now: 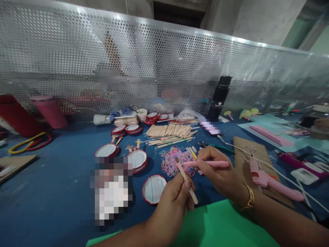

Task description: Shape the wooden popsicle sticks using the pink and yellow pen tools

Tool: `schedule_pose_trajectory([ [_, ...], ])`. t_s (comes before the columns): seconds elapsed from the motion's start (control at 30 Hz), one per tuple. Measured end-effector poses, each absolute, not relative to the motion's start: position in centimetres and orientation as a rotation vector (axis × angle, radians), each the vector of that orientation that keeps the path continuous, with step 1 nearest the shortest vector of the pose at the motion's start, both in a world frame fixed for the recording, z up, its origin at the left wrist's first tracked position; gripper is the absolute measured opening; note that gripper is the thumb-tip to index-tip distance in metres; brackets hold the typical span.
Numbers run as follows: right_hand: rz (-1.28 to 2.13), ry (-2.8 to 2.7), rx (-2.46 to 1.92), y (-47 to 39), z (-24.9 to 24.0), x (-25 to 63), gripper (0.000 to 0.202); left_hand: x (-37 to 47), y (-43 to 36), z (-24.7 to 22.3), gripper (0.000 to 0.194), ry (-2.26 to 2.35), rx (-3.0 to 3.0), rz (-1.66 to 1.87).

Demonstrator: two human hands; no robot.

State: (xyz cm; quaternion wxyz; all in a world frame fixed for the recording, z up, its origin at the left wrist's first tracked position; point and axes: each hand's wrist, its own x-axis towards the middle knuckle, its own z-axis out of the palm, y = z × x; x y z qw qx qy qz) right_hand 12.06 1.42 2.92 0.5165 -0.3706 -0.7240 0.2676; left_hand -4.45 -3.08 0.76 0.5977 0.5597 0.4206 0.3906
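Observation:
My left hand (pixel 172 199) is closed on a wooden craft stick (pixel 193 196), pinched near its middle and tilted up to the left. The stick's upper end is coloured brown. A pink marker pen (pixel 217 164) is gripped in my right hand (pixel 222 175), its tip pointing left, close to the stick; I cannot tell if they touch. Behind both hands lies a heap of colourful small rubber bands (pixel 168 159). A round red-rimmed lid (pixel 154 188) rests just left of my left hand. Beneath my forearms is a green sheet (pixel 223 219).
Craft sticks (pixel 168 130) lie in a spread pile behind the bands. More red-rimmed lids (pixel 137 160) sit at left. A pink glue gun (pixel 275 181) lies at right on cardboard (pixel 239 151), with a white cable nearby. A black bottle (pixel 219 99) stands by the perforated metal panel (pixel 144 65).

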Motion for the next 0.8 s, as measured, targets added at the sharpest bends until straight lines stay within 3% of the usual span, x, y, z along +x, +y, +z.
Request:
schedule_pose_trajectory([
  [0.8, 0.678, -1.758, -0.896, 1.09, 2.91, 12.02, 0.018, -4.30, -3.20, 0.74, 0.037, 0.884, 1.250, 0.968],
])
